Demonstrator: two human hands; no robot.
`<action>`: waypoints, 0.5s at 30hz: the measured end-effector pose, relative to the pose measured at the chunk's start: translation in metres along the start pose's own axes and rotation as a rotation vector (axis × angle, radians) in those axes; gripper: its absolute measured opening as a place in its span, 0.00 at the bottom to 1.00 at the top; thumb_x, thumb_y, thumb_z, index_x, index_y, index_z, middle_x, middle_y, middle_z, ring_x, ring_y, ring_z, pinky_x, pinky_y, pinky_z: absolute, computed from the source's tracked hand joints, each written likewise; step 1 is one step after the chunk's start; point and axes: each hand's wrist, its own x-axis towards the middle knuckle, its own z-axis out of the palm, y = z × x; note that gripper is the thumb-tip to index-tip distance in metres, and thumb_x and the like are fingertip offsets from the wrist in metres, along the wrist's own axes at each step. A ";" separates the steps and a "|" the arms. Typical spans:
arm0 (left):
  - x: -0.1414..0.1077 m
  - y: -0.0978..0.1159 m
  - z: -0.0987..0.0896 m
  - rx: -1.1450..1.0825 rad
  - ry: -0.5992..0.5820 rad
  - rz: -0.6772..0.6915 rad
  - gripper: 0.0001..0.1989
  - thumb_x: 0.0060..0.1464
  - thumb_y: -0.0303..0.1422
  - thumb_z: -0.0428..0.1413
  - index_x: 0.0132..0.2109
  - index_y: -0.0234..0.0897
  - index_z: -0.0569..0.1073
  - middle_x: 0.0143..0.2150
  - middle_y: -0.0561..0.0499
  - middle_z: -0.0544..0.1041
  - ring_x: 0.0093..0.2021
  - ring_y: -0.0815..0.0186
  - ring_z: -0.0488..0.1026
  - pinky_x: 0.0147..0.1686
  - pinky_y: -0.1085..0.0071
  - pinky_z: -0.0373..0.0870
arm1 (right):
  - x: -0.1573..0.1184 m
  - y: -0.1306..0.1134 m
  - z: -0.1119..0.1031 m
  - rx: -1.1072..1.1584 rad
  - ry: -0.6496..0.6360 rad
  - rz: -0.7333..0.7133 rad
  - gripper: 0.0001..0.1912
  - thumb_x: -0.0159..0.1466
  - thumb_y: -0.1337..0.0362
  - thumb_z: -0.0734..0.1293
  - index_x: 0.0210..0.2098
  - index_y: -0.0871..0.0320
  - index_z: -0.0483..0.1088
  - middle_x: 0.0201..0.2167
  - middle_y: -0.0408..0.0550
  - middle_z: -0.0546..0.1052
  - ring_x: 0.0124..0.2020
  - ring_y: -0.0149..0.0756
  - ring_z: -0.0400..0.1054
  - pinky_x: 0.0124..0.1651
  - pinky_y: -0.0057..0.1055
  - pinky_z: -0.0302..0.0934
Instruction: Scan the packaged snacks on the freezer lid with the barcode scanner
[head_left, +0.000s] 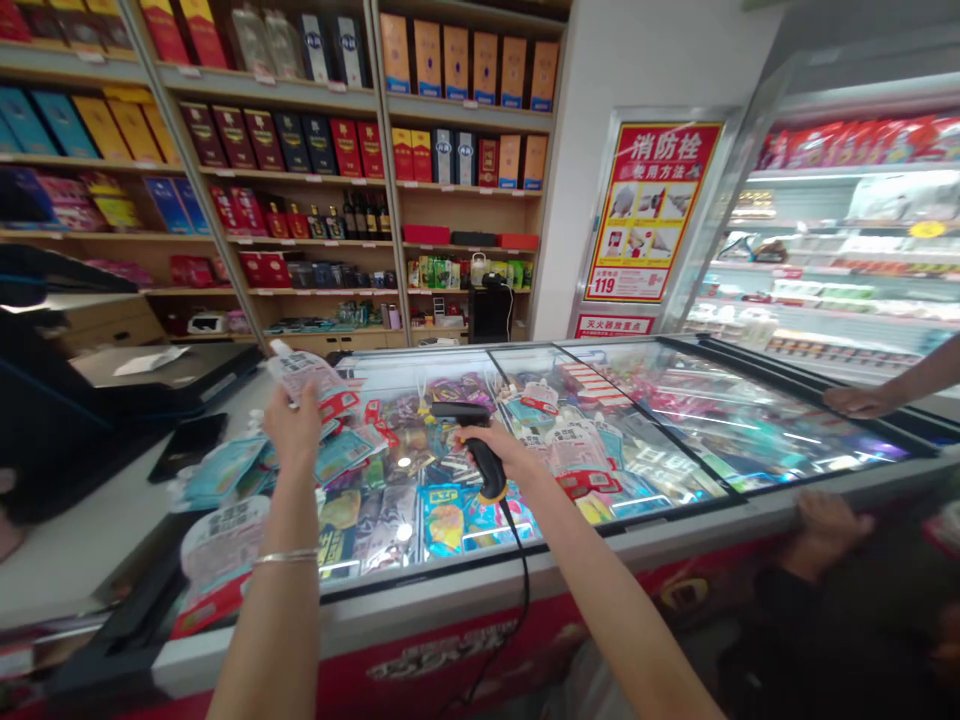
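My left hand (294, 428), with a silver bangle at the wrist, is closed on a spouted pouch (309, 372) with a white cap, raised over the left end of the glass-topped freezer (652, 530). My right hand (504, 452) grips the handle of a black barcode scanner (489, 468), its head pointing left above the glass. Blue pouches (225, 470) lie in a pile just below my left hand. A larger white and red pouch (225, 545) lies nearer, beside my left forearm. More spouted pouches (577, 445) rest on the glass right of the scanner.
The scanner's cable (523, 580) hangs over the freezer's front. At left is a counter with a black phone (187, 445). Another person's hand (859, 400) rests on the freezer's right edge; a further hand (829, 530) is at its front. Stocked shelves (300, 180) stand behind.
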 end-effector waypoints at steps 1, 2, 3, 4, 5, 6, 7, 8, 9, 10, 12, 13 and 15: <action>0.008 -0.008 -0.011 0.039 0.045 -0.037 0.17 0.55 0.37 0.50 0.46 0.29 0.72 0.44 0.41 0.77 0.46 0.54 0.73 0.49 0.58 0.66 | 0.007 0.002 0.012 0.022 -0.034 0.022 0.09 0.49 0.64 0.72 0.27 0.62 0.71 0.19 0.46 0.75 0.15 0.26 0.62 0.18 0.22 0.58; 0.015 -0.015 -0.021 0.074 0.087 -0.095 0.17 0.55 0.36 0.51 0.46 0.28 0.72 0.45 0.40 0.77 0.48 0.52 0.72 0.50 0.56 0.65 | 0.013 0.005 0.023 0.047 -0.066 0.044 0.09 0.49 0.64 0.72 0.27 0.62 0.71 0.18 0.45 0.74 0.15 0.26 0.62 0.18 0.22 0.58; 0.020 -0.022 -0.029 0.103 0.127 -0.162 0.18 0.54 0.35 0.53 0.48 0.27 0.70 0.47 0.38 0.76 0.49 0.51 0.71 0.52 0.55 0.65 | 0.019 0.007 0.034 0.071 -0.096 0.065 0.09 0.50 0.64 0.73 0.27 0.62 0.71 0.18 0.45 0.74 0.16 0.26 0.62 0.18 0.22 0.58; 0.023 -0.028 -0.036 0.122 0.158 -0.218 0.20 0.53 0.34 0.54 0.50 0.26 0.68 0.49 0.36 0.74 0.51 0.50 0.71 0.52 0.53 0.64 | 0.024 0.010 0.045 0.087 -0.126 0.086 0.09 0.50 0.64 0.73 0.27 0.62 0.70 0.18 0.45 0.74 0.16 0.26 0.62 0.18 0.22 0.58; 0.024 -0.033 -0.040 0.132 0.182 -0.264 0.22 0.53 0.34 0.54 0.53 0.25 0.65 0.51 0.34 0.73 0.52 0.48 0.70 0.52 0.52 0.64 | 0.030 0.013 0.054 0.094 -0.153 0.106 0.09 0.51 0.64 0.72 0.26 0.63 0.70 0.18 0.45 0.74 0.16 0.26 0.62 0.19 0.22 0.58; 0.024 -0.037 -0.042 0.139 0.198 -0.294 0.25 0.52 0.33 0.55 0.55 0.24 0.61 0.52 0.33 0.72 0.52 0.47 0.70 0.51 0.51 0.65 | 0.035 0.017 0.062 0.095 -0.177 0.126 0.08 0.51 0.65 0.72 0.26 0.63 0.70 0.19 0.45 0.74 0.16 0.26 0.62 0.19 0.22 0.58; 0.023 -0.042 -0.042 0.151 0.204 -0.304 0.28 0.52 0.32 0.54 0.57 0.24 0.58 0.52 0.32 0.71 0.52 0.47 0.70 0.51 0.50 0.65 | 0.039 0.021 0.069 0.092 -0.195 0.150 0.07 0.52 0.66 0.71 0.26 0.63 0.70 0.19 0.46 0.74 0.16 0.25 0.62 0.19 0.22 0.58; 0.020 -0.046 -0.041 0.174 0.207 -0.289 0.30 0.52 0.31 0.54 0.59 0.24 0.54 0.53 0.32 0.70 0.52 0.47 0.70 0.51 0.50 0.65 | 0.043 0.025 0.075 0.090 -0.209 0.176 0.06 0.53 0.66 0.70 0.26 0.63 0.70 0.20 0.47 0.75 0.16 0.25 0.62 0.19 0.22 0.58; 0.017 -0.050 -0.039 0.210 0.198 -0.248 0.32 0.52 0.30 0.53 0.61 0.24 0.51 0.54 0.31 0.69 0.54 0.48 0.68 0.51 0.50 0.65 | 0.047 0.029 0.080 0.088 -0.218 0.201 0.06 0.54 0.67 0.70 0.26 0.64 0.71 0.20 0.47 0.75 0.16 0.25 0.62 0.19 0.21 0.58; 0.013 -0.054 -0.035 0.258 0.179 -0.205 0.34 0.53 0.30 0.52 0.63 0.24 0.49 0.57 0.29 0.66 0.56 0.47 0.66 0.52 0.50 0.65 | 0.050 0.034 0.083 0.089 -0.225 0.223 0.05 0.55 0.67 0.69 0.26 0.64 0.71 0.21 0.48 0.75 0.16 0.25 0.62 0.19 0.21 0.58; 0.005 -0.060 -0.028 0.369 0.113 -0.160 0.33 0.54 0.32 0.51 0.64 0.23 0.50 0.62 0.24 0.56 0.62 0.43 0.57 0.55 0.47 0.60 | 0.056 0.044 0.086 0.094 -0.233 0.247 0.04 0.55 0.68 0.68 0.26 0.64 0.71 0.21 0.48 0.75 0.16 0.25 0.62 0.19 0.21 0.58; 0.001 -0.062 -0.024 0.421 0.063 -0.159 0.31 0.55 0.34 0.50 0.62 0.22 0.54 0.65 0.23 0.50 0.64 0.41 0.51 0.57 0.45 0.56 | 0.058 0.048 0.086 0.094 -0.232 0.253 0.04 0.55 0.68 0.68 0.26 0.64 0.71 0.21 0.47 0.75 0.16 0.25 0.62 0.19 0.21 0.58; -0.005 -0.066 -0.019 0.514 -0.033 -0.182 0.29 0.56 0.40 0.47 0.58 0.21 0.63 0.67 0.24 0.44 0.66 0.36 0.42 0.59 0.41 0.47 | 0.061 0.057 0.085 0.093 -0.220 0.255 0.05 0.54 0.68 0.69 0.26 0.64 0.71 0.20 0.47 0.75 0.16 0.25 0.62 0.20 0.21 0.59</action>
